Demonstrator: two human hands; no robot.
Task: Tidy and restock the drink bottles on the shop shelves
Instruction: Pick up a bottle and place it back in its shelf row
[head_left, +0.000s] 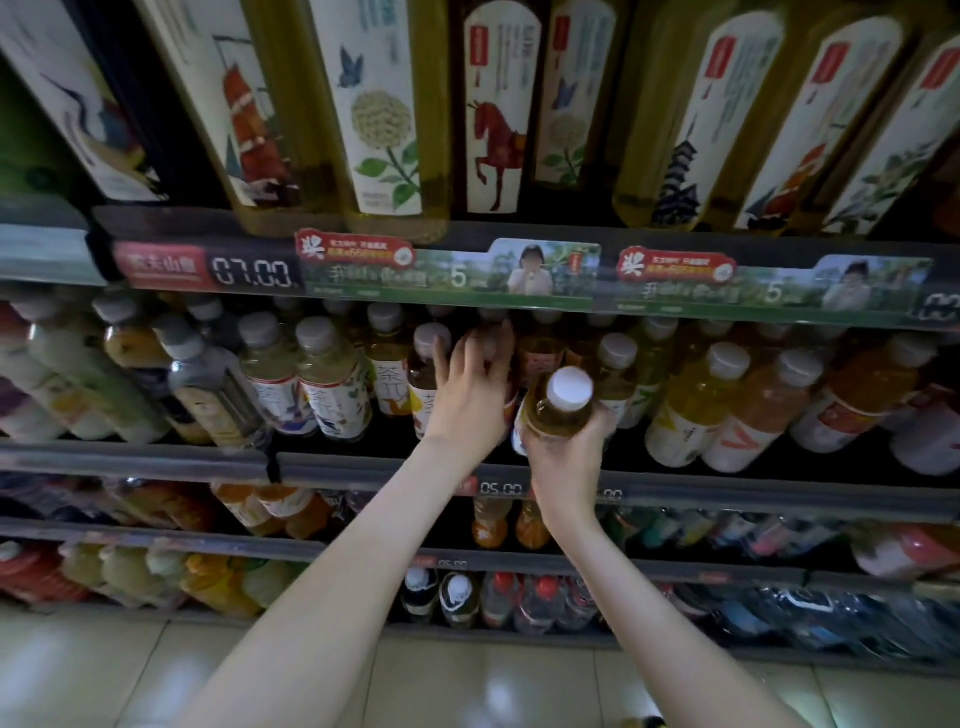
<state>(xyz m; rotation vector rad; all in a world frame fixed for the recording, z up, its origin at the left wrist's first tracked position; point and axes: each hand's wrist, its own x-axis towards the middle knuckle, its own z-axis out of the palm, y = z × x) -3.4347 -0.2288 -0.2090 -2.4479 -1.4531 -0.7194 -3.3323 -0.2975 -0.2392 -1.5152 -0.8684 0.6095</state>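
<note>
left hand (470, 387): reached into the middle shelf (701, 486), fingers curled over the top of a shelf bottle (514, 387) in the front rows; its cap is hidden under the fingers
right hand (563, 457): clamped round the body of a held bottle (558, 410), just in front of the shelf edge
held bottle: amber drink, white cap, tilted cap-first toward the camera, just right of the left hand
grey-capped bottle (431, 340): upright, touching or just beside the left thumb side, can't tell which
middle shelf stock: rows of small tea and juice bottles, mostly grey caps
top shelf: tall bottles (384, 104) with illustrated labels
price strip (254, 273): reads 07.00
lower shelves: orange drinks (491, 522), water bottles (540, 603)
floor (130, 675): pale tiles
</note>
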